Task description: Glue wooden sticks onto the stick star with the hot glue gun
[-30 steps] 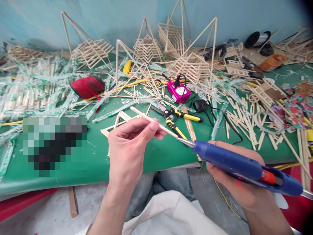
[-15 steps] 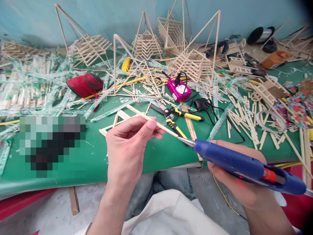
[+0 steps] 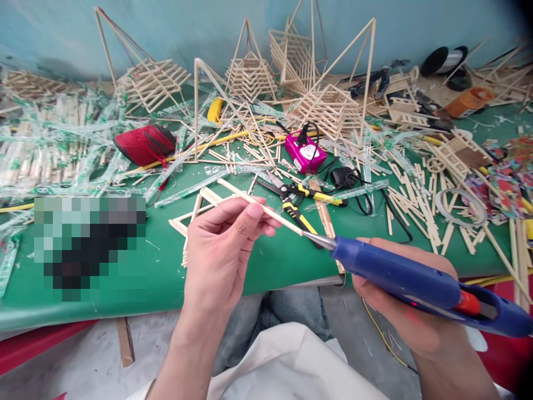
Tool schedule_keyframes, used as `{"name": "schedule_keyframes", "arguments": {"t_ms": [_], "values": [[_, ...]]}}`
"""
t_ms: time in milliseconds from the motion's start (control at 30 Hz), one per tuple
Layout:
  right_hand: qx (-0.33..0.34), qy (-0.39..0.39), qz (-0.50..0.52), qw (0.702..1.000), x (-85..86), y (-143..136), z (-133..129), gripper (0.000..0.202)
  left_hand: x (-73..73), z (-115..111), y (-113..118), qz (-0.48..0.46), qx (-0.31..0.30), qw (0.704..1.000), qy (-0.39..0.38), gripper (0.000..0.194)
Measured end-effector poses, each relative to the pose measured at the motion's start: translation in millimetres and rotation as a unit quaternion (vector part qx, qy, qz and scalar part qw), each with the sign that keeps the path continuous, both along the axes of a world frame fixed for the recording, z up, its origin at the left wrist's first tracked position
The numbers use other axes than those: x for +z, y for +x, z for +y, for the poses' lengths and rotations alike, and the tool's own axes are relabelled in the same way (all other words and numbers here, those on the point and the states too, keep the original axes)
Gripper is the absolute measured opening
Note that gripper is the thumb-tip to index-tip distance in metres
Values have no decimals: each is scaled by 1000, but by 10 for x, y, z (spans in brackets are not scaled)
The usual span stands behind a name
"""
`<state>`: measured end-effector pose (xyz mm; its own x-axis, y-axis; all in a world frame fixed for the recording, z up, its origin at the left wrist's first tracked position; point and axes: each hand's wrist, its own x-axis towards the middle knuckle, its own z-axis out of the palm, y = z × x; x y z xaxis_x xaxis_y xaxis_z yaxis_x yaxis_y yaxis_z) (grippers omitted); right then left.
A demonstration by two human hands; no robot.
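Left hand [image 3: 227, 244]: thumb and fingertips clamped on a thin wooden stick [image 3: 285, 220], held aslant above the green worktop [image 3: 266, 269]. Beyond the wrist lies a partly hidden stick frame [image 3: 197, 205], which a careless swing could knock. Farther back, behind the stick, lie cutting pliers [image 3: 287, 194]; a dipped stick might catch on their handles. The stick's lower right end meets, or all but meets, the metal nozzle [image 3: 321, 241] of a blue glue gun [image 3: 395, 272]; contact cannot be settled from this view. Because the stick is pinched away from that end, nozzle pressure would probably tilt or roll it, and surplus glue might drip on to the worktop. Right hand [image 3: 400, 320]: wrapped around the gun's body; a slip leftward could carry a presumably hot tip towards the left fingers. Containers, left to right: clear plastic sleeves [image 3: 77, 133] with green print, many enclosing pale sticks [image 3: 35, 150]; at the rear, an orange container [image 3: 470, 101], apparently on its side, contents indistinct.
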<state>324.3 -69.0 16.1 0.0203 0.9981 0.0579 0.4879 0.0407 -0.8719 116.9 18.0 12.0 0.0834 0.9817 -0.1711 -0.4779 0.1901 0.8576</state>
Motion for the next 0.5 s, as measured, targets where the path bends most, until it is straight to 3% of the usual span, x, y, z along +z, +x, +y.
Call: {"name": "schedule_keyframes", "arguments": {"t_ms": [500], "values": [[8,-4,14,1000,39,-3,-2,33,26,-11,15,-4,4,1000,-21,14]]}}
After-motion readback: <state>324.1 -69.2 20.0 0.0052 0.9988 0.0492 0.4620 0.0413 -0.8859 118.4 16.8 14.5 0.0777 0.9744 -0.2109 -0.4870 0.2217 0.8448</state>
